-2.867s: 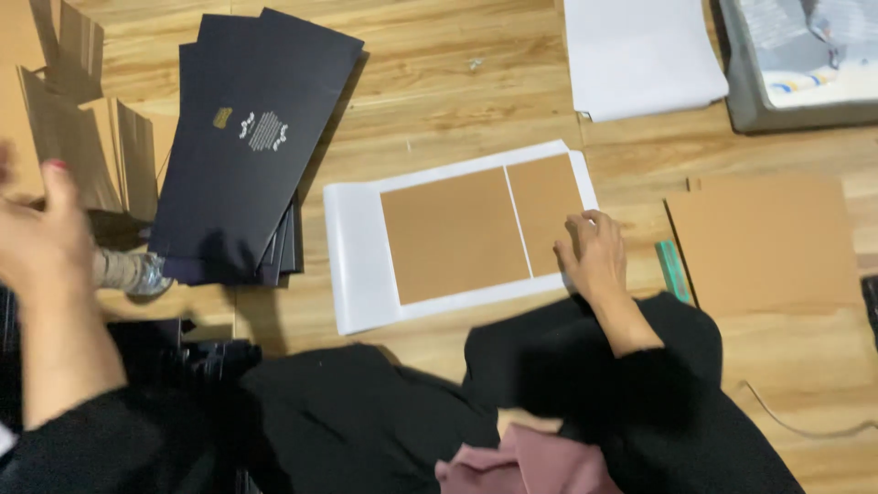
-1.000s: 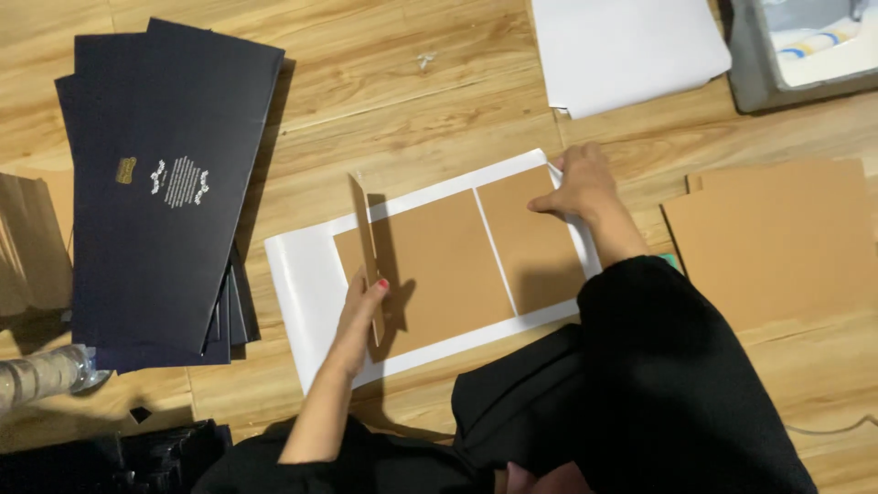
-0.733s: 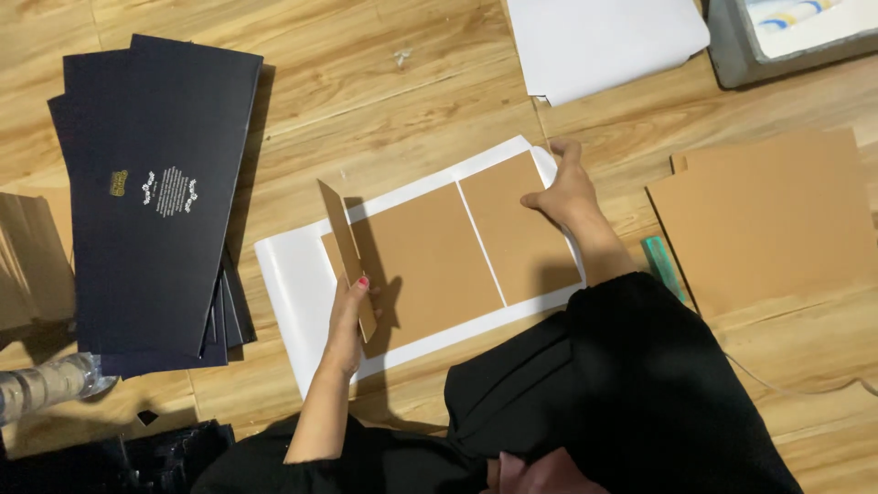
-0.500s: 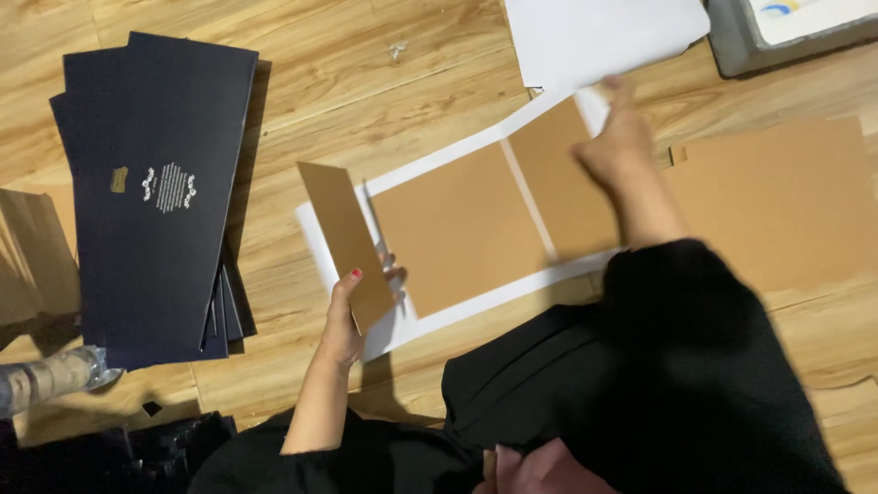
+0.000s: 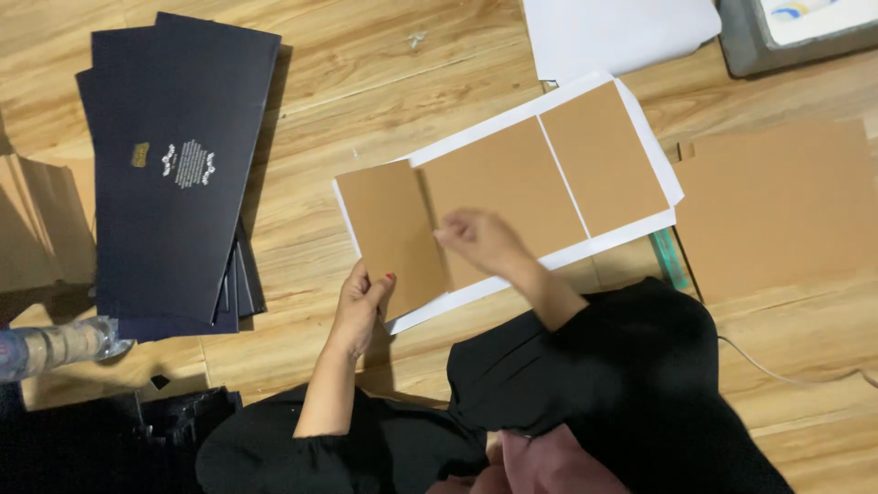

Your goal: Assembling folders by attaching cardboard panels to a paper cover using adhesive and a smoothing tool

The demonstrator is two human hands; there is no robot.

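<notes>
Brown cardboard, in three flat rectangular panels, is being laid onto a white rectangular paper sheet (image 5: 651,151) spread on a light wooden plank floor (image 5: 366,82). The left-hand brown cardboard panel (image 5: 389,229) is held at its lower edge by the left hand (image 5: 358,306), thumb and fingers pinched lightly on it. The right hand (image 5: 477,240) rests fingers-down, loosely curled, where that panel meets the larger middle brown cardboard panel (image 5: 503,187); nothing is gripped by it. A third brown cardboard panel (image 5: 602,155) lies flat further right on the same sheet.

The step in hand is judged to be the seating of the left panel beside the middle one. An even gap and a square edge are what the next move would appear to call for, with firm pressure along the panel.

A stack of dark navy printed card covers (image 5: 174,174) lies well apart to the left, a loose brown cardboard sheet (image 5: 777,210) to the right, and a white paper sheet (image 5: 613,32) at the top.
</notes>
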